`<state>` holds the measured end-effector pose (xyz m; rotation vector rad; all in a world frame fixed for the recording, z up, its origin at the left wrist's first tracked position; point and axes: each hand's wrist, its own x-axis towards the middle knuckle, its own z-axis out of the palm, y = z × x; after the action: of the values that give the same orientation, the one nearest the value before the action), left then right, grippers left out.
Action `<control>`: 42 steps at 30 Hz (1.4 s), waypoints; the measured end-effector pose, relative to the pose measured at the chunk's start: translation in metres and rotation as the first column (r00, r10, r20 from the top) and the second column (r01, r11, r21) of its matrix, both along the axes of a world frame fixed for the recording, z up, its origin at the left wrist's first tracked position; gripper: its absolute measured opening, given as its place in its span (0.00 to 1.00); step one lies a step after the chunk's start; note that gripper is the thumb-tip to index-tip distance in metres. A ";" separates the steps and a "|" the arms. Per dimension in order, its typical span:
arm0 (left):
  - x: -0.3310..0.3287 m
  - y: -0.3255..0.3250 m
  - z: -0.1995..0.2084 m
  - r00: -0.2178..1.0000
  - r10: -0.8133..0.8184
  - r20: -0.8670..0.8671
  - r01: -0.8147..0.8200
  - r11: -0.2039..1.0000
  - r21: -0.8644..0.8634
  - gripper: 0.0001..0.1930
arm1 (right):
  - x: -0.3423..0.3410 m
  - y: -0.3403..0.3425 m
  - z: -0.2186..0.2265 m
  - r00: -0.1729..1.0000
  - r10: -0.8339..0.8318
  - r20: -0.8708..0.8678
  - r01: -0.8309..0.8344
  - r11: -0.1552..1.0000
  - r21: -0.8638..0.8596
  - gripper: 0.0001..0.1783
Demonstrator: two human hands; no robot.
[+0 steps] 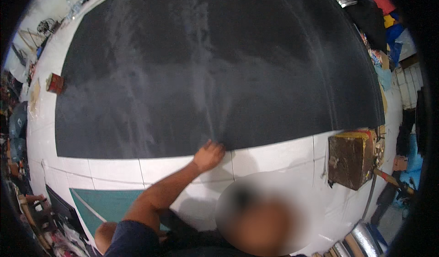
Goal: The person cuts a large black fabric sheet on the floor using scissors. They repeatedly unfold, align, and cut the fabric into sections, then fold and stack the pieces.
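Observation:
A large black sheet point(265, 92) with pale dusty streaks lies spread over the white tiled floor. At the middle of its near edge my left hand point(210, 154) has its fingers curled and closed on the border of the sheet. Light creases run from that spot toward the far side. My left arm reaches in from the lower left, under a short dark sleeve point(130, 238). I cannot see my right hand. A blurred patch hides part of the floor at the lower middle.
A brown block point(350, 158) stands at the sheet's near right corner, beside a wooden handle point(387, 178). A small reddish block point(56, 83) touches the left edge. A green mat point(116, 200) lies at lower left, silvery rolls point(363, 239) at lower right. Clutter lines both sides.

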<state>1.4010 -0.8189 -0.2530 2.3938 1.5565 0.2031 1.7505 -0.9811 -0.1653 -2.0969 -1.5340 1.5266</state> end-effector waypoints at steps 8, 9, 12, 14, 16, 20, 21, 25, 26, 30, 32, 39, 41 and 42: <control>0.014 0.000 0.032 0.963 0.251 0.102 -0.248 0.968 -0.041 0.11 | 0.006 0.004 0.024 0.974 -0.127 -0.188 0.056 0.938 -0.342 0.22; 0.017 0.001 0.030 0.951 0.278 0.137 -0.278 0.960 -0.018 0.11 | 0.008 0.008 0.024 0.969 -0.146 -0.200 0.064 0.928 -0.367 0.23; 0.027 0.003 0.027 0.923 0.340 0.183 -0.348 0.937 0.014 0.11 | 0.006 0.021 0.023 0.958 -0.176 -0.228 0.066 0.904 -0.423 0.23; 0.025 -0.002 0.022 0.916 0.361 0.174 -0.371 0.928 0.028 0.12 | 0.000 0.032 0.019 0.954 -0.171 -0.245 0.044 0.891 -0.453 0.23; 0.028 0.001 0.020 0.921 0.347 0.175 -0.363 0.930 0.063 0.12 | -0.008 0.050 0.020 0.952 -0.163 -0.259 0.032 0.895 -0.445 0.23; 0.032 0.001 0.019 0.930 0.332 0.160 -0.346 0.936 0.064 0.13 | -0.025 0.078 0.012 0.943 -0.145 -0.300 0.001 0.901 -0.433 0.24; 0.030 0.000 0.018 0.930 0.333 0.154 -0.344 0.937 0.053 0.13 | -0.031 0.081 0.010 0.941 -0.137 -0.310 -0.011 0.901 -0.433 0.24; 0.029 -0.003 0.013 0.918 0.349 0.187 -0.365 0.929 0.057 0.12 | -0.052 0.090 0.001 0.935 -0.105 -0.340 -0.044 0.914 -0.404 0.24; 0.030 -0.003 0.015 0.909 0.361 0.208 -0.377 0.925 0.041 0.11 | -0.057 0.093 -0.002 0.935 -0.098 -0.341 -0.047 0.918 -0.393 0.25; 0.035 0.000 0.022 0.847 0.429 0.315 -0.455 0.891 0.010 0.10 | -0.079 0.106 -0.010 0.925 -0.059 -0.374 -0.074 0.941 -0.331 0.25; 0.038 0.001 0.024 0.816 0.459 0.350 -0.490 0.872 -0.002 0.10 | -0.093 0.115 -0.015 0.913 -0.028 -0.407 -0.096 0.955 -0.280 0.24; 0.039 0.001 0.015 0.814 0.454 0.362 -0.488 0.873 0.004 0.08 | -0.112 0.113 -0.023 0.867 0.043 -0.496 -0.145 0.975 -0.168 0.23; 0.041 0.002 0.017 0.815 0.454 0.360 -0.488 0.873 0.004 0.07 | -0.113 0.112 -0.024 0.894 0.033 -0.447 -0.132 0.972 -0.193 0.23; 0.041 0.003 0.017 0.814 0.455 0.360 -0.490 0.872 0.008 0.07 | -0.114 0.112 -0.023 0.906 0.028 -0.423 -0.126 0.971 -0.205 0.23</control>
<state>1.4424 -0.8164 -0.2360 1.8448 1.9622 0.7809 1.6362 -0.8689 -0.1886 -1.6613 -1.3490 2.1023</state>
